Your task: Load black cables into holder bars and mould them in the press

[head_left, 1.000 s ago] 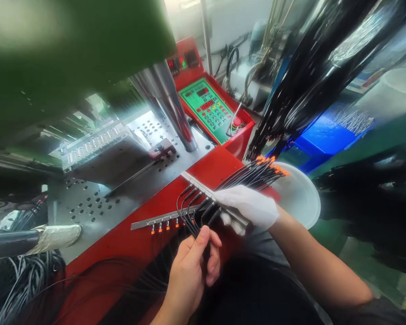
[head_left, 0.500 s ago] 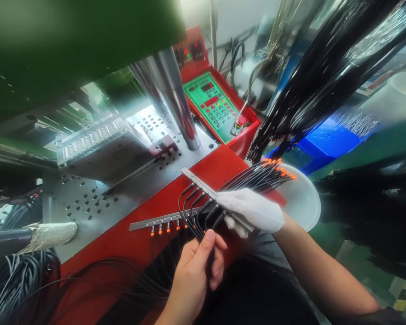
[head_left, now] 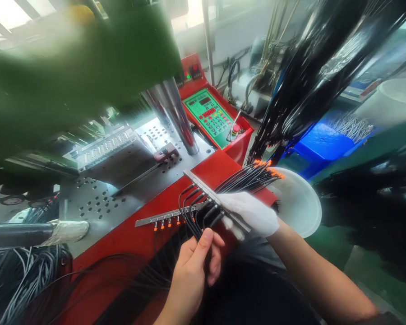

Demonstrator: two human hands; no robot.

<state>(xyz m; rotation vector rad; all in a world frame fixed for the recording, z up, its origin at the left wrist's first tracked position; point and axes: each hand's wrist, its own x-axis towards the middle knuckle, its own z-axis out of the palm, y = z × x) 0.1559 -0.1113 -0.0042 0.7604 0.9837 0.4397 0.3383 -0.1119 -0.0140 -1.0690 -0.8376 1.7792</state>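
Note:
My bare left hand (head_left: 199,262) is closed round a bunch of black cables (head_left: 190,216). Their upper ends curve into a metal strip (head_left: 199,184) that slants across the view. My right hand (head_left: 248,210), in a white glove, grips the lower right part of that strip; its fingertips are partly hidden behind it. Behind the strip lies a bundle of black cables with orange tips (head_left: 245,178). A second metal strip (head_left: 149,221), with orange-ended connectors along its edge, rests on the red table (head_left: 122,246) to the left of my hands.
A press with a perforated metal bed (head_left: 101,198) and steel column (head_left: 179,117) stands to the left. Beyond it is a red control box with a green panel (head_left: 208,117). On the right are a white tub (head_left: 302,203), a blue bin (head_left: 321,140) and hanging black cables (head_left: 291,90).
The camera view has shifted, so the press and control box appear lower in the picture. Both hands keep their hold on the cables and the metal strip.

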